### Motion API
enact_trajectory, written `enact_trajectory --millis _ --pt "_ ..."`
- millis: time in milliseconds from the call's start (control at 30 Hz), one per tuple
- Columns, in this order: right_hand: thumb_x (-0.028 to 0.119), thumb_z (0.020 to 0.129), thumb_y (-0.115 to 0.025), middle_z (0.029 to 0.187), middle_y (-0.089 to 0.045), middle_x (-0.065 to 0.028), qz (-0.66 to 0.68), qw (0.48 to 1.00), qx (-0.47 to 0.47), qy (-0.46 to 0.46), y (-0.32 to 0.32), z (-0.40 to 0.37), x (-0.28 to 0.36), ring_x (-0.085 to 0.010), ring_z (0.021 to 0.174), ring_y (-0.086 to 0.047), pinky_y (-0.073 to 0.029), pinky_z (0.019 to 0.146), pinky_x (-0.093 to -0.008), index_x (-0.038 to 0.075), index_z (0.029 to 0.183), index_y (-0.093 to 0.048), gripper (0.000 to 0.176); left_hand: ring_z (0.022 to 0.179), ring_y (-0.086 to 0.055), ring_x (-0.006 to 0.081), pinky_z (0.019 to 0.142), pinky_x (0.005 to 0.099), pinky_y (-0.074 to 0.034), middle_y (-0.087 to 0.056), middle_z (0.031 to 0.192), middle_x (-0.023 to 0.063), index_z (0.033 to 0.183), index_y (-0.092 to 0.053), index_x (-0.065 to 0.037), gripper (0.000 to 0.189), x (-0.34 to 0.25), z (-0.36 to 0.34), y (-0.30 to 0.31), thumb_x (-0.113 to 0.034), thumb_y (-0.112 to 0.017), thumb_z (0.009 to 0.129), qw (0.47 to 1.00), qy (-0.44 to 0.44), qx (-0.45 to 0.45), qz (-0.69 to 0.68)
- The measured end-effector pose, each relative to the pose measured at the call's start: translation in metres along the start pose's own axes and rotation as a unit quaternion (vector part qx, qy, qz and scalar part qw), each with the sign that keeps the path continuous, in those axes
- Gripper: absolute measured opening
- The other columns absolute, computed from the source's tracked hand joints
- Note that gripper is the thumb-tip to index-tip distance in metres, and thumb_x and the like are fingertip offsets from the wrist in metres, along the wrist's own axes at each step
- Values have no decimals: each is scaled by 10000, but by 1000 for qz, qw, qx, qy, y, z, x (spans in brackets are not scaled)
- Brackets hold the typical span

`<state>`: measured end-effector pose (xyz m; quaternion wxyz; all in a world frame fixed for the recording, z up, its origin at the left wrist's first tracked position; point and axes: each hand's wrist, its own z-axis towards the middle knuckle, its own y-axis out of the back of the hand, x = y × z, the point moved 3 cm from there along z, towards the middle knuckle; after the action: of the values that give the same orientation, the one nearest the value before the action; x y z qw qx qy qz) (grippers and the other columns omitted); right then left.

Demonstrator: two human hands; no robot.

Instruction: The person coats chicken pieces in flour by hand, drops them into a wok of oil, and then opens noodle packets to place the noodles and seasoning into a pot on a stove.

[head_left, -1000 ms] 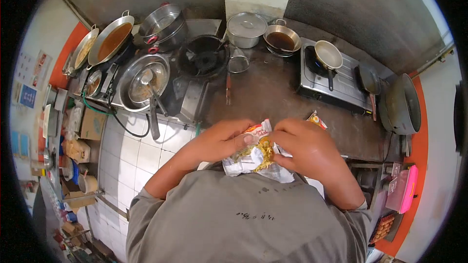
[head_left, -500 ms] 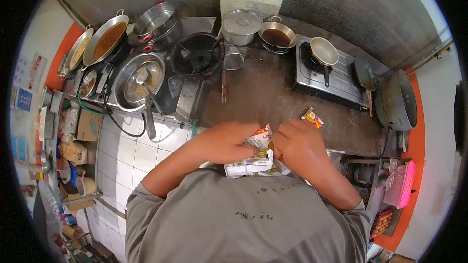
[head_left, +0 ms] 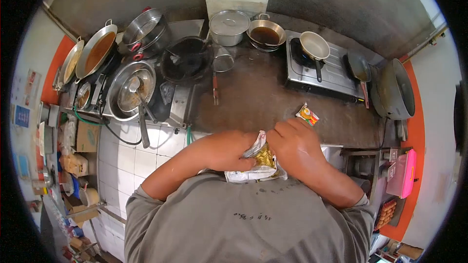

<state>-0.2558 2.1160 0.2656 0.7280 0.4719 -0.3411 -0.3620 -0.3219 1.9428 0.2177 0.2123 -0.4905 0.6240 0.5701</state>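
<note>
A white plastic packet (head_left: 256, 172) is held close against my shirt, its top gaping and showing yellow-gold pieces (head_left: 264, 156) inside, too small to name. On its left side, my left hand (head_left: 229, 150) grips the packet, thumb in front. With curled fingers, my right hand (head_left: 294, 147) holds the packet's right edge; the fingertips are partly hidden. Just beyond the right knuckles lies a small orange-and-red sachet (head_left: 307, 115) on the brown counter (head_left: 253, 102).
A strainer with a wooden handle (head_left: 215, 87) lies on the counter. To the right stands a gas stove (head_left: 336, 75) with a small pan (head_left: 314, 46). At left are a steel bowl (head_left: 117, 92) with ladles and a black wok (head_left: 183, 70). A lidded pot (head_left: 229, 27) stands behind.
The packet's mouth has spread wider, and more of the yellow-gold pieces show. Both hands stay on it. The view has shifted slightly, and the sachet now appears whole beyond the right hand.
</note>
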Motion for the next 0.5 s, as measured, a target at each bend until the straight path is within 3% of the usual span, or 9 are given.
enact_trajectory --millis 167,267,333,367,433,500 --pt "137 723 -680 777 -568 -72 -5 999 -20 33 10 -2 -31 -255 796 -614 -514 735 -396 100 779 -625 88 917 -679 515 790 535 -542 -712 990 287 1292 -521 -4 494 -12 29 8 -241 -686 890 1000 -16 -6 1" --pt "134 729 -691 802 -573 -74 19 999 -42 26 19 -4 -59 -267 801 -612 -519 724 -409 99 769 -619 89 929 -706 452 821 494 -548 -707 1021 275 1306 -534 0 469 -26 50 18 -219 -673 916 1000 6 8 26" --pt "128 744 -699 824 -580 -77 47 996 -74 14 26 -2 -88 -280 807 -613 -521 723 -416 85 771 -626 89 1001 -716 293 907 411 -546 -721 1104 201 1358 -541 6 474 -20 66 16 -169 -658 934 995 -15 -60 -80" --pt "121 759 -708 846 -587 -81 73 992 -101 3 31 -3 -103 -292 813 -615 -524 721 -424 71 773 -633 91 1001 -716 293 907 411 -546 -721 1104 201 1358 -541 6 474 -19 77 14 -169 -658 934 995 -13 -59 -74" --pt "111 778 -711 863 -591 -83 135 985 -105 -23 47 -6 -131 -304 820 -619 -524 721 -429 56 781 -642 88 1096 -685 252 966 389 -522 -703 1211 171 1365 -568 8 453 -11 97 20 -183 -615 956 963 68 -175 -195" --pt "120 820 -708 894 -618 -108 198 974 -83 -66 54 -12 -164 -333 851 -633 -531 743 -446 39 847 -709 85 1124 -665 223 987 380 -513 -695 1239 154 1371 -566 12 425 -15 131 27 -156 -583 981 941 55 -226 -246"
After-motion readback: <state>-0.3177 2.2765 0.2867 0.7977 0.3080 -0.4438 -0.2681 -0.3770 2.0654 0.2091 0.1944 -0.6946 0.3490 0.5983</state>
